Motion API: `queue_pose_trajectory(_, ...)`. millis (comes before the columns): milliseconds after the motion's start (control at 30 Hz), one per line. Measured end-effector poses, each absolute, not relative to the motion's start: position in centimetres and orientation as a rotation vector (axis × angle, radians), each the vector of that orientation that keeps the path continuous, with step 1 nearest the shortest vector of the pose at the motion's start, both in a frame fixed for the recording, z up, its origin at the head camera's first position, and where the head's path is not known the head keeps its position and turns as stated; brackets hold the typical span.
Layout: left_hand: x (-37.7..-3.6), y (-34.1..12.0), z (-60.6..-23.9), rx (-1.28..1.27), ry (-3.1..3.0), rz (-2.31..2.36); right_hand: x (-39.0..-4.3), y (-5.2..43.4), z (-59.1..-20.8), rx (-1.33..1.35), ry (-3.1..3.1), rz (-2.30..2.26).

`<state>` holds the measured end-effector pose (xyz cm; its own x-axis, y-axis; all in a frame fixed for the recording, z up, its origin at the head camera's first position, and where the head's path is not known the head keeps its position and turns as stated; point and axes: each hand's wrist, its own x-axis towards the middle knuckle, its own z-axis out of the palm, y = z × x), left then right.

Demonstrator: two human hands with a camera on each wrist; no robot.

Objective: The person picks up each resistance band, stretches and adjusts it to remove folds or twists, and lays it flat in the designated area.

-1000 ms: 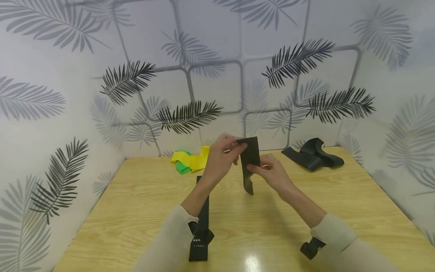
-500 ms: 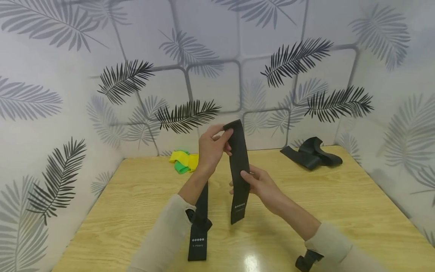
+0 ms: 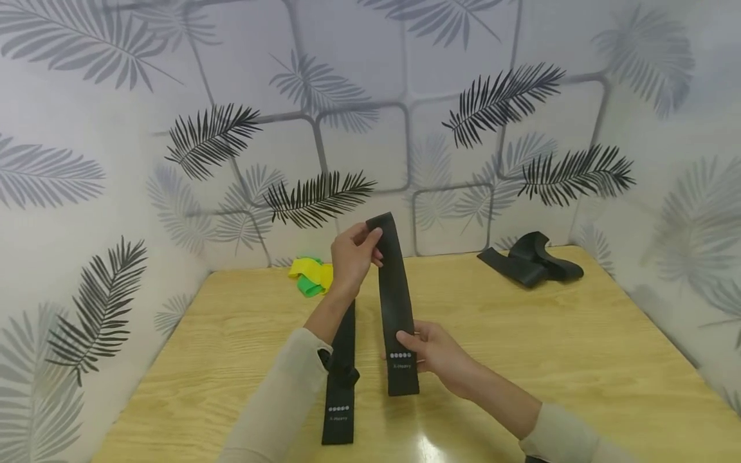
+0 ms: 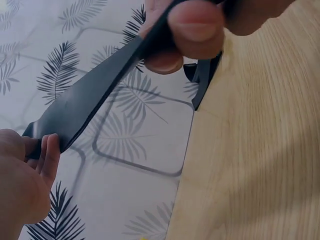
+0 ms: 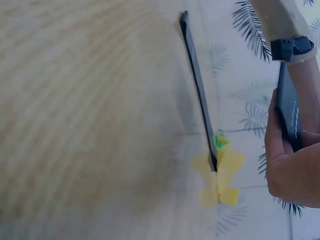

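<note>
I hold a long black elastic band (image 3: 392, 296) stretched upright and tilted over the wooden table (image 3: 579, 347). My left hand (image 3: 370, 241) pinches its top end. Lower down, my right hand (image 3: 405, 337) grips it just above the white dots printed near the bottom end, which reaches the tabletop. In the left wrist view the band (image 4: 95, 92) runs from my left fingers (image 4: 195, 27) to the right hand (image 4: 35, 170). The right wrist view shows my right hand (image 5: 292, 170) round the band's printed end (image 5: 288, 107).
A second black band (image 3: 341, 373) lies flat on the table under my left forearm. Yellow and green bands (image 3: 312, 275) lie at the back by the wall. A heap of black bands (image 3: 529, 260) sits at the back right. Leaf-patterned walls close three sides.
The band, bunched between both hands a second ago, is now drawn out full length. My right hand slid down to its lower end; my left hand rose, then eased down and left.
</note>
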<state>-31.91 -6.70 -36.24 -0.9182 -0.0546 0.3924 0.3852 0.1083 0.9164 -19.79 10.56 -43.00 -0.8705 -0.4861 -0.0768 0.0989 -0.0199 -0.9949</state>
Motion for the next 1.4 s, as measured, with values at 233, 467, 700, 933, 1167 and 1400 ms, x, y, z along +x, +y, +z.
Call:
queue_pose_trajectory(233, -33.3, -7.4, -38.2, -0.190, -2.057, -1.919, -18.6, 9.8, -44.4, -0.380, 1.791, -1.878)
queue_pose_trajectory(467, -33.8, -8.3, -39.9, -0.115, -2.134, -1.887, -17.0, 9.2, -45.4, -0.381, 1.677, -1.819)
queue_pose_trajectory(700, -34.0, -8.9, -41.8, -0.120, -2.260, -1.847, -16.1, 9.0, -46.2, -0.366, 1.684, -1.789)
queue_pose_trajectory(933, -34.0, -10.0, -43.5, -0.070, -2.394, -1.865, -15.5, 8.6, -47.1, -0.336, 1.692, -1.727)
queue_pose_trajectory(1167, -33.2, -10.7, -45.8, -0.076, -2.560, -1.794, -14.9, 8.3, -48.2, -0.320, 1.715, -1.620)
queue_pose_trajectory(1400, -33.5, -10.7, -47.1, -0.091, -2.611, -1.710, -15.3, 8.3, -48.6, -0.370, 1.726, -1.546)
